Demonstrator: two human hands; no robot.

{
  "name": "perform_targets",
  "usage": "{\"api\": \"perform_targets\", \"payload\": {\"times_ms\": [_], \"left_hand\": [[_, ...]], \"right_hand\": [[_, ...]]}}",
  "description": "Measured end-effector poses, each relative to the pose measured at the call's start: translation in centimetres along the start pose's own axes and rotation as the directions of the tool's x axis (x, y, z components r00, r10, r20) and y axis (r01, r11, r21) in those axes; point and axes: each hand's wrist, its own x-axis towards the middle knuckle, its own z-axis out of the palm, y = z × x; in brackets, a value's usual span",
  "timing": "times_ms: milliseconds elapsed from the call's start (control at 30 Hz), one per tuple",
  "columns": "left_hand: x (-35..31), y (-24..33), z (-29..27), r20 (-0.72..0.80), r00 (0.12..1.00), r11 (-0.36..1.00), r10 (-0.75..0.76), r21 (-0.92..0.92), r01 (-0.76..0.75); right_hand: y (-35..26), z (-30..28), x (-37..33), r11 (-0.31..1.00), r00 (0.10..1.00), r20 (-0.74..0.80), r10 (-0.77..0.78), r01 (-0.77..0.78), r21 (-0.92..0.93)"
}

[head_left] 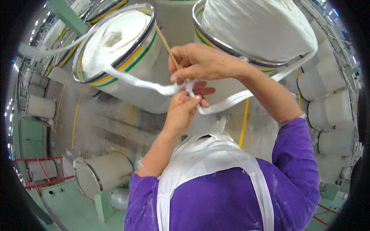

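The hands work in a narrow gap between two tall cans: the left can (127, 65) stands just left of it and the right can (246, 34) just right, both heaped with white sliver. A sliver strand (131, 79) and a thin stick (166, 46) cross the gap. Open floor (111, 127) lies lower left, before a tipped can (102, 173). More cans (327, 111) crowd the right.
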Motion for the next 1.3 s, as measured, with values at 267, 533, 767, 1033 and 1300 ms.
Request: {"api": "perform_targets", "payload": {"times_ms": [267, 533, 767, 1033, 1300], "left_hand": [[-0.4, -0.1, -1.3, -0.050, 0.998, 0.998, -0.034, -0.062, 0.031], [-0.9, 1.1, -2.3, -0.110, 0.985, 0.990, -0.132, 0.040, 0.137], [-0.4, 2.4, -4.1, -0.019, 0.966, 0.964, -0.259, 0.054, 0.259], [-0.5, 0.7, -7.4, 0.198, 0.897, 0.893, -0.395, -0.147, 0.425], [-3.0, -1.9, -15.2, -0.357, 0.919, 0.698, 0.169, -0.615, -0.367]], "right_hand": [[2.0, 1.4, 2.0, 0.986, 0.997, 0.022, -0.069, 0.065, 0.153], [3.3, 3.0, 3.5, 0.971, 0.986, -0.095, -0.137, 0.153, 0.186], [3.2, 4.3, 5.1, 0.968, 0.934, -0.356, -0.011, 0.099, 0.229], [0.4, 2.5, -2.1, 0.989, 0.778, -0.627, 0.048, 0.052, 0.140], [6.9, 4.3, -18.2, 0.760, 0.856, -0.445, 0.261, -0.467, -0.452]]}}
